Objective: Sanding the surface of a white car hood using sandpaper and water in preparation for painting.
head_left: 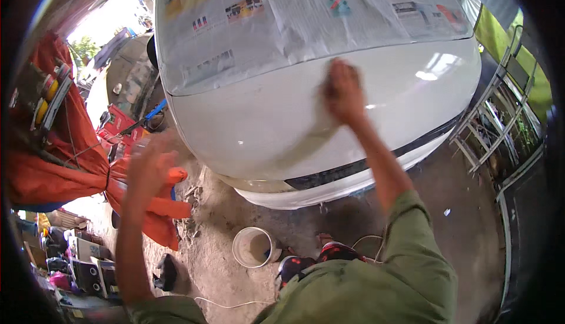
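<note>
My right hand (344,92) is on the white car panel (247,127), just below the edge of newspaper sheets (300,12) that cover the upper part. Its fingers are curled over a dark patch, blurred, so whatever they hold is unclear. My left hand (150,159) is raised at the left, off the car in front of the orange tarpaulin, smeared by motion. Along the panel's lower edge runs a dark strip (323,174) above the white bumper.
An orange tarpaulin (53,177) with tools hangs at the left, above assorted clutter (85,247). A white bucket (247,236) stands on the floor near my feet, with a white cable (223,304) nearby. A metal ladder (494,112) leans at the right beside a green sheet.
</note>
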`<state>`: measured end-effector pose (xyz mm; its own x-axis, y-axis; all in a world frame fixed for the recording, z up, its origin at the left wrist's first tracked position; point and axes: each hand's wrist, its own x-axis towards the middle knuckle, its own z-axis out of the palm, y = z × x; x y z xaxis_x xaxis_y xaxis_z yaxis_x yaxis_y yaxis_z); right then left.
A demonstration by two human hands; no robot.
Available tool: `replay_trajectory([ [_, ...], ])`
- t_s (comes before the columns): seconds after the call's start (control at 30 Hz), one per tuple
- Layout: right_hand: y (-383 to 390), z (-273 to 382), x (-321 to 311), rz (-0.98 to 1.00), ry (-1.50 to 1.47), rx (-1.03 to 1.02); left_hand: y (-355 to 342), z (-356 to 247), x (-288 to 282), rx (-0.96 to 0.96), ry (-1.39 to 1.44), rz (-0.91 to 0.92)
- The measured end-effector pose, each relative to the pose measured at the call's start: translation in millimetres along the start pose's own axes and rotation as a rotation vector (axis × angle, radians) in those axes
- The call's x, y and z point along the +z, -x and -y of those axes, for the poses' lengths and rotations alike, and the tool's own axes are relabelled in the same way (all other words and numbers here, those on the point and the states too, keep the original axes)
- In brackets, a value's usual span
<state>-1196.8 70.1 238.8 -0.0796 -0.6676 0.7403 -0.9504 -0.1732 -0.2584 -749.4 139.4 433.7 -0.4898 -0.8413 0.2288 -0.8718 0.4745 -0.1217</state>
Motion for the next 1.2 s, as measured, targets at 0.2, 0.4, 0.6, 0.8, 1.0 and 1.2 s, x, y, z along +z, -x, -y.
replay_trajectory([
  [0.2, -8, 121, 41, -0.004, -0.052, 0.037, -96, 35, 178, 0.225, 0.288, -0.372],
  [0.4, -8, 101, 38, -0.010, 0.026, 0.023, -154, 60, 209, 0.068, 0.414, -0.762],
  [0.6, 11, 195, 121, 0.128, 0.118, -0.023, -175, 22, 248, -0.009, 0.597, -0.891],
  [0.8, 5, 173, 76, 0.237, 0.070, -0.014, -157, 37, 237, 0.016, 0.475, -0.897],
  [1.0, -35, 214, 71, 0.079, 0.285, 0.129, -162, 26, 225, 0.025, 0.608, -0.894],
  [1.2, -11, 144, 27, 0.262, 0.168, 0.026, -152, 45, 231, 0.012, 0.620, -0.906],
])
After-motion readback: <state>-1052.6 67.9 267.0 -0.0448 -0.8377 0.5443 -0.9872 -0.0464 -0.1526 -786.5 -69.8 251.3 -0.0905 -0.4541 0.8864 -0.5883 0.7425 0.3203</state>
